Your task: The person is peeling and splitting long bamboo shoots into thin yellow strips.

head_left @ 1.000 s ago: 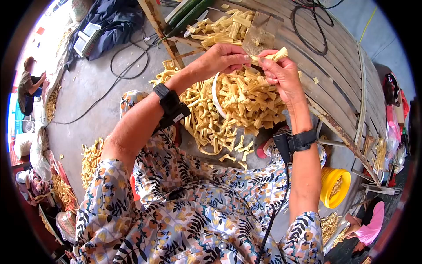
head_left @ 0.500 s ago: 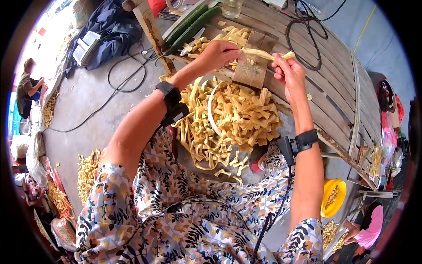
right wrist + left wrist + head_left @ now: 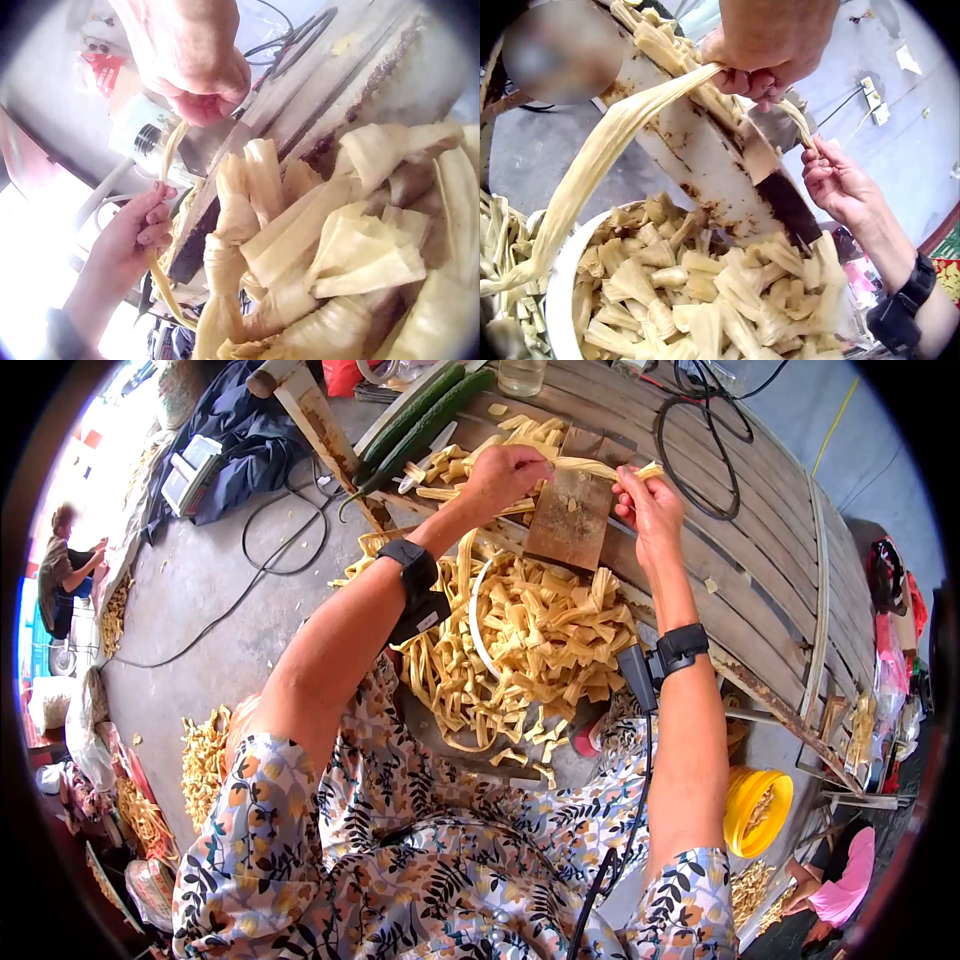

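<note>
A long, pale yellow pleated strip (image 3: 585,464) runs twisted between both hands above the table. My left hand (image 3: 505,480) pinches it on one side. Beyond that grip, its loose wide tail (image 3: 592,161) hangs down past the white-rimmed bucket in the left wrist view. My right hand (image 3: 652,510) pinches the strip near its other end, a short flared tip showing past the thumb. Below the hands, knotted yellow pieces (image 3: 560,630) heap up inside the white bucket rim (image 3: 476,615). More long strips (image 3: 440,670) drape at its left side.
On the slatted wooden table (image 3: 760,550) lie a wooden block (image 3: 565,535), more cut strips (image 3: 530,435), two cucumbers (image 3: 425,425), a glass (image 3: 522,375) and a black cable (image 3: 662,450). A yellow bucket (image 3: 735,815) stands at the right. People sit at both sides.
My hands, close together at a gathered piece one second ago, have drawn apart, and a twisted strip now spans between them. Since half a second ago they have shifted only slightly.
</note>
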Demonstrator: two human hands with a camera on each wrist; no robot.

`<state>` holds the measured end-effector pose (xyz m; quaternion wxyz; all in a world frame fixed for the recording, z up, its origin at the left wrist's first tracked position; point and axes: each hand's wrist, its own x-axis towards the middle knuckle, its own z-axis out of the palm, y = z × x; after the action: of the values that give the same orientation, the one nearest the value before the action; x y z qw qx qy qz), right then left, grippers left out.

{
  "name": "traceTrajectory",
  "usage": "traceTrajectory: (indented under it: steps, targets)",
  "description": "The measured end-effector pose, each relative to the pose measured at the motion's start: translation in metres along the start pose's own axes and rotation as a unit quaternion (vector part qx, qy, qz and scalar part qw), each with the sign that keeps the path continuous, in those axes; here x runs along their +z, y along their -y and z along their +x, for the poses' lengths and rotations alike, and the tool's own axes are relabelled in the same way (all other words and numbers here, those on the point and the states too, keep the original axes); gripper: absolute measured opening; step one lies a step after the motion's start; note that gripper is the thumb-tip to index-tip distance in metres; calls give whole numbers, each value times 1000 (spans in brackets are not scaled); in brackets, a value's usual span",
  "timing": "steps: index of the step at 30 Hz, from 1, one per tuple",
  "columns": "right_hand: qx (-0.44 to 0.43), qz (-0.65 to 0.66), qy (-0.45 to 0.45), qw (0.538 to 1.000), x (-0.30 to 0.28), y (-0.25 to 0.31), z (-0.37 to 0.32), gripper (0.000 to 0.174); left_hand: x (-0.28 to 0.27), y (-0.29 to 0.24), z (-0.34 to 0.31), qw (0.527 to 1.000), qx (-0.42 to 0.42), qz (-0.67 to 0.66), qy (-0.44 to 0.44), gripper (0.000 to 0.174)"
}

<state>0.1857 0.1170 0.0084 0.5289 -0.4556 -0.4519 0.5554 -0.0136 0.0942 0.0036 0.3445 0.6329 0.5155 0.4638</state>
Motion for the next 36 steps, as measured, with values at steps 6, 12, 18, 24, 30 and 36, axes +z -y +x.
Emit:
traceTrajectory:
  steps: [6,12,18,24,30,36]
  targets:
    - [-85,-192,-6,978,-10,-21,0,23,4,19,-4,996,52,78,6,16]
    - [-83,-325,-26,942,-15,-28,-18,26,12,25,-18,992,51,110,-22,15]
    - [-118,-266,-39,956,-7,-9,-12,26,10,11,-8,994,59,64,-59,15]
    - [-156,-402,-50,901,-11,-31,1,24,16,27,2,982,49,169,-67,16]
    - [-56,-323,23,945,-16,2,-36,21,-9,4,-13,998,50,34,-31,16]
    - [-68,-406,240,879,-22,49,-78,24,-14,-28,-48,988,40,40,145,14]
